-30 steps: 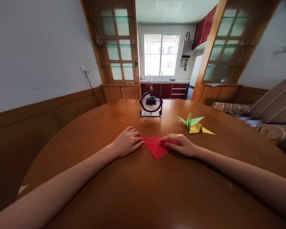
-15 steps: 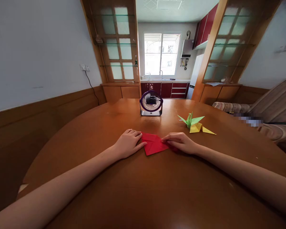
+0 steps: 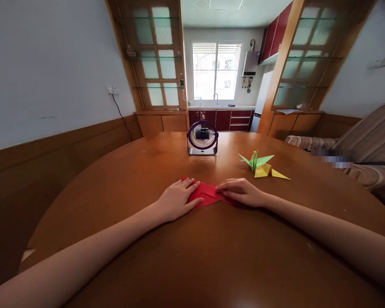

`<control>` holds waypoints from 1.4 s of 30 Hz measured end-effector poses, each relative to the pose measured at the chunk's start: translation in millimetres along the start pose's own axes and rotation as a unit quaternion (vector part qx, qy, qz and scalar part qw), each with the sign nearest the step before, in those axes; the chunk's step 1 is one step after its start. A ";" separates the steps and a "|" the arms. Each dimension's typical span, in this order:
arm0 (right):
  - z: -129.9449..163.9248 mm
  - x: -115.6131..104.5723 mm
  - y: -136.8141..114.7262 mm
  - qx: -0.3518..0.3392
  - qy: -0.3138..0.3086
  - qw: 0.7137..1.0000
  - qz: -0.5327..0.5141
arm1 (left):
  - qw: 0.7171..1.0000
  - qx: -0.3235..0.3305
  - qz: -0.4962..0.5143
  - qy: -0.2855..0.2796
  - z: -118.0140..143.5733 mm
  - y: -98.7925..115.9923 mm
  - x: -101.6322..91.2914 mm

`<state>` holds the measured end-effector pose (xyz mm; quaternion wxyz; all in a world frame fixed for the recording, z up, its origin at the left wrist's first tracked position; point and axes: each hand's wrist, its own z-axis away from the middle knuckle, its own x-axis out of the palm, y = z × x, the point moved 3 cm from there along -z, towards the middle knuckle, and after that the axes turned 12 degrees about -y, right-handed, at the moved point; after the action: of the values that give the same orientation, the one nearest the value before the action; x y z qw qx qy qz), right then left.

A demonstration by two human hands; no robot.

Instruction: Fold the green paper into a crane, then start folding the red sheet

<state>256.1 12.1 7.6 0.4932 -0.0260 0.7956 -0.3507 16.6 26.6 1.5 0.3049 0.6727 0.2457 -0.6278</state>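
A big round brown table (image 3: pixel 192 256) holds a few things. A red paper (image 3: pixel 208 194) lies flat near the middle, with two hands on it. A small purple fan (image 3: pixel 202 137) stands by the far edge. A green paper bird (image 3: pixel 255 160) and a yellow paper bird (image 3: pixel 269 172) sit toward the far right edge, touching each other.

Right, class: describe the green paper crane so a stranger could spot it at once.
Start at the round wooden table and find the small fan at its far side. Right of the fan, the green crane stands against a yellow crane; only it is green with raised wings.
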 end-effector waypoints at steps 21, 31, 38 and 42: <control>1.9 0.5 -5.9 -0.032 -0.038 0.999 -0.015 | 0.991 0.128 0.019 0.016 2.8 8.5 -6.9; 0.0 2.8 -9.9 -0.065 -0.070 0.995 0.029 | 0.971 0.225 -0.047 0.074 1.0 27.6 -7.3; 1.2 3.4 -10.1 -0.062 -0.016 0.991 0.118 | 0.956 0.222 -0.153 0.112 0.6 22.9 -5.9; -0.3 5.5 -11.1 -0.077 -0.019 0.977 0.198 | 0.948 0.231 -0.161 0.148 1.1 16.2 -6.7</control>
<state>249.6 1.8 10.0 0.5647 0.0880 0.7999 -0.1833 26.8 15.0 9.8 -0.0041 0.7615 0.2417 -0.6014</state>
